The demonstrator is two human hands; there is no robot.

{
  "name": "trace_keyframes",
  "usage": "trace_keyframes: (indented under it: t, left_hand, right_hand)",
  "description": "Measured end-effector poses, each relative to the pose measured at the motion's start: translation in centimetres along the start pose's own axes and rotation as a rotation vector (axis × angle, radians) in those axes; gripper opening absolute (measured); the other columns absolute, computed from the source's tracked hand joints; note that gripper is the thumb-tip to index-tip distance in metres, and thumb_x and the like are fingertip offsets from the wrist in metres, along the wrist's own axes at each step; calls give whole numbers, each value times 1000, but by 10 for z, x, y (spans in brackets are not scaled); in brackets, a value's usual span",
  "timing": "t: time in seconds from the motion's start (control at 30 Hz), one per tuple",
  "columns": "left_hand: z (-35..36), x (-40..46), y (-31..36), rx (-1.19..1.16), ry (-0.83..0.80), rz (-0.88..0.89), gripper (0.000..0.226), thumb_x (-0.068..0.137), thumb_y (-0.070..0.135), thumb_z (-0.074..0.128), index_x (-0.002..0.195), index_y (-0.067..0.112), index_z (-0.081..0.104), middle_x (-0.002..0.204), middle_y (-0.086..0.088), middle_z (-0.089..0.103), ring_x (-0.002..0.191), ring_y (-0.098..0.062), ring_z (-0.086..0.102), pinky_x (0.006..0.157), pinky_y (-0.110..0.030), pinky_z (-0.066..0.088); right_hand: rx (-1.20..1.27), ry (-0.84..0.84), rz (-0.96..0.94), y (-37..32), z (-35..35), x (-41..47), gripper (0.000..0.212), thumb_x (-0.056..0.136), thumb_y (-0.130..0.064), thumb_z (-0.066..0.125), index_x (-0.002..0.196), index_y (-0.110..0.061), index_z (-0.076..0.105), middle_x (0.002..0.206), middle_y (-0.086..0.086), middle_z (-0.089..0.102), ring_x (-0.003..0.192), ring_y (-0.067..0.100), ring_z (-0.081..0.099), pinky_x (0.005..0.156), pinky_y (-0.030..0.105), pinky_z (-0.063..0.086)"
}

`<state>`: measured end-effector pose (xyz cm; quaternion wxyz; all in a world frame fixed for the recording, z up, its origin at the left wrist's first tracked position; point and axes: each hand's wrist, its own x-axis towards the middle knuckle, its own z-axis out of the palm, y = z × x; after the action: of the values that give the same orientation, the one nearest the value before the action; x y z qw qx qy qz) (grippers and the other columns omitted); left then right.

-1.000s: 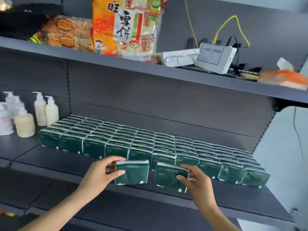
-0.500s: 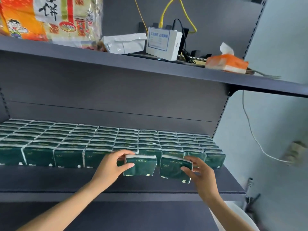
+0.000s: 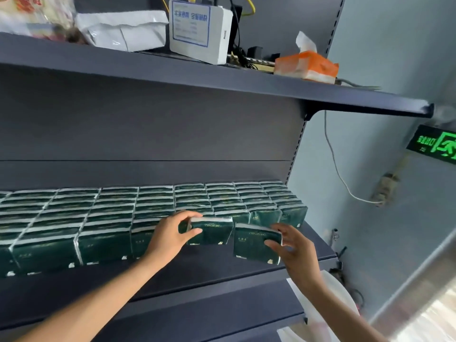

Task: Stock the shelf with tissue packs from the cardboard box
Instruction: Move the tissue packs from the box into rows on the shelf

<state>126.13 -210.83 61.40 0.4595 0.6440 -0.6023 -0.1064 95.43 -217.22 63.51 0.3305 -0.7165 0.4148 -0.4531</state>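
Dark grey shelf (image 3: 222, 275) carries rows of green tissue packs (image 3: 98, 218). Left hand (image 3: 170, 233) clamps one pack (image 3: 212, 230) against the front row; right hand (image 3: 296, 250) pinches another pack (image 3: 254, 245) near the shelf's right front edge.

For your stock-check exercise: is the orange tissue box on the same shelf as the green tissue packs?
No. The orange tissue box sits on the upper shelf, above the green tissue packs.

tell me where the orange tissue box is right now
In the head view, the orange tissue box sits on the upper shelf toward its right end, right of the white device.
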Motion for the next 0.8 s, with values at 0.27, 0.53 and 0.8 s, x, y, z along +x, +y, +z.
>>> trace_keyframes:
  t: [0.27, 0.53, 0.8]
  left_hand:
    - [7, 7, -22, 59, 42, 0, 35, 79, 27, 83, 108, 39, 69, 111, 35, 56, 108, 17, 48, 92, -1, 30]
    - [9, 10, -33, 118, 66, -16, 35, 79, 32, 81, 110, 42, 69, 111, 32, 57, 112, 7, 48, 95, -5, 32]
    - [3, 10, -43, 204, 65, -44, 36, 79, 40, 79, 112, 45, 67, 114, 33, 55, 118, 8, 48, 99, -7, 33]
  right_hand:
    - [5, -27, 26, 19, 12, 14, 31, 72, -39, 80, 100, -44, 67, 98, -28, 66, 90, 0, 63, 70, 13, 50]
    - [60, -144, 7, 32, 19, 48, 29, 78, -24, 82, 104, -34, 72, 96, -24, 66, 87, 3, 63, 72, 14, 51]
    - [94, -210, 19, 46, 25, 73, 29, 76, -26, 83, 100, -38, 71, 89, -16, 66, 81, 1, 60, 64, 12, 49]
